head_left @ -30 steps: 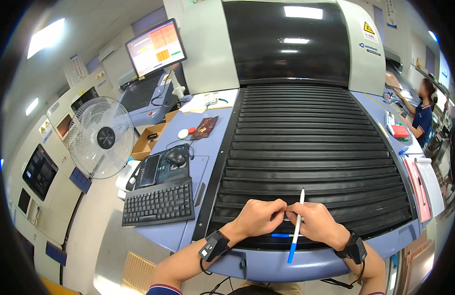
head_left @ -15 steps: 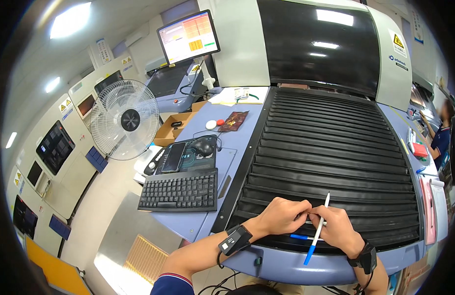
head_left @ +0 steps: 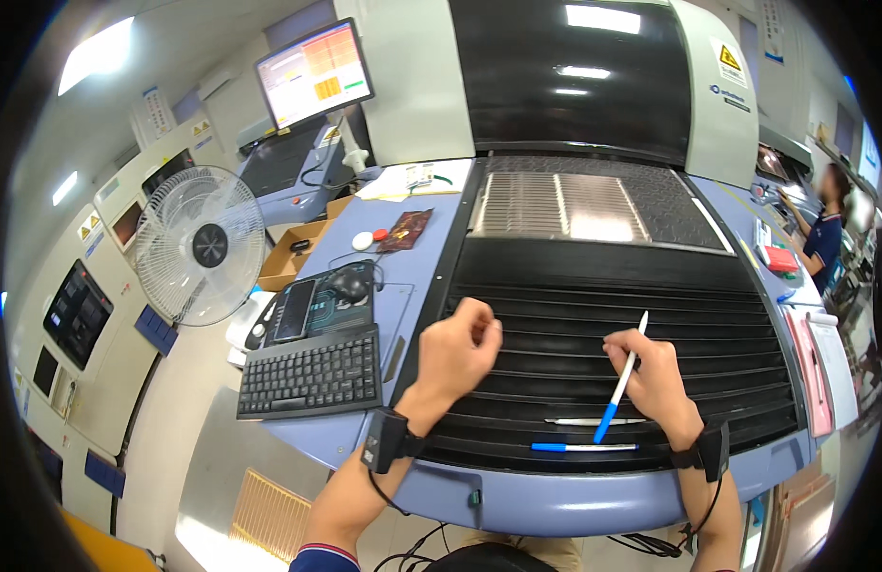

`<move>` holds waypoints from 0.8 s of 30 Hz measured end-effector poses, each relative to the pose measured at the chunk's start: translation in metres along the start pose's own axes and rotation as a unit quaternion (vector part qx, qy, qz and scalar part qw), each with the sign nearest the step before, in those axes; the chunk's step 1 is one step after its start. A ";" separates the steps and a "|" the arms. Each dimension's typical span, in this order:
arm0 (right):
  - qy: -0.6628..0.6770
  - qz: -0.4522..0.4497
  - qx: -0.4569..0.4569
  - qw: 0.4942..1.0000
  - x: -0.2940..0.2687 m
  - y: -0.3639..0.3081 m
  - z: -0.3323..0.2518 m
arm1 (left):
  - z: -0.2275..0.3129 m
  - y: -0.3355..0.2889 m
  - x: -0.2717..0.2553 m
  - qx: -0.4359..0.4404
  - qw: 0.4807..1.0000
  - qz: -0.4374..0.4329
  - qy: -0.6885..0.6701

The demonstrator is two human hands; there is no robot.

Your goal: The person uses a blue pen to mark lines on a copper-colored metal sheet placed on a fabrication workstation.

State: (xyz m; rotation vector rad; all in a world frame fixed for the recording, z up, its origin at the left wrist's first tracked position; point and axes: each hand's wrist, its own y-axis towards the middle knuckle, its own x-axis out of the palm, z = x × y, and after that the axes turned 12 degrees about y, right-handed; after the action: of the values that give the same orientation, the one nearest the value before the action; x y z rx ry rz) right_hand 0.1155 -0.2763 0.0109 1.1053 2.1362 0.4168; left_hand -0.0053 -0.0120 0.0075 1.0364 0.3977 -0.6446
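My right hand (head_left: 651,374) grips a white pen with a blue end (head_left: 620,386), its thin white tip pointing up and away. Over the left part of the ribbed black bed (head_left: 546,300), my left hand (head_left: 457,351) hovers with fingers curled in and nothing visible in them. Below the right hand, a slim silver-white pen-like stick (head_left: 574,421) lies crosswise on the bed. Nearer the front edge rests a blue-and-white pen (head_left: 584,447). At the far end of the bed lies a shiny panel with rows of pale strips (head_left: 555,205), beside a dark textured surface.
A large machine hood (head_left: 574,76) rises behind the bed. To the left are a keyboard (head_left: 309,374), a phone (head_left: 294,310), a mouse (head_left: 350,282), a monitor (head_left: 315,72) and a fan (head_left: 209,246). A clipboard (head_left: 832,367) lies right; another person (head_left: 824,238) stands beyond.
My hands have parted, the left moving left and up; the right still holds the pen. The striped panel has appeared at the bed's far end. The view has shifted right.
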 end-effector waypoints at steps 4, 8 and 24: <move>-0.022 0.029 0.040 0.999 -0.016 0.006 0.009 | -0.011 0.004 -0.001 -0.063 0.994 -0.045 0.079; -0.040 0.050 0.054 0.996 -0.023 0.008 0.021 | -0.022 -0.002 0.003 -0.016 0.974 -0.040 0.222; -0.147 0.130 -0.075 0.978 -0.026 0.024 0.044 | -0.007 0.016 -0.011 -0.143 0.945 0.124 -0.267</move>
State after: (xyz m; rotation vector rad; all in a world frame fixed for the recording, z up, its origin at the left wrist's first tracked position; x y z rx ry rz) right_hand 0.1710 -0.2843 0.0046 1.2766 1.6817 0.4923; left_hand -0.0024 0.0033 0.0214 0.5872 -0.1145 -0.5907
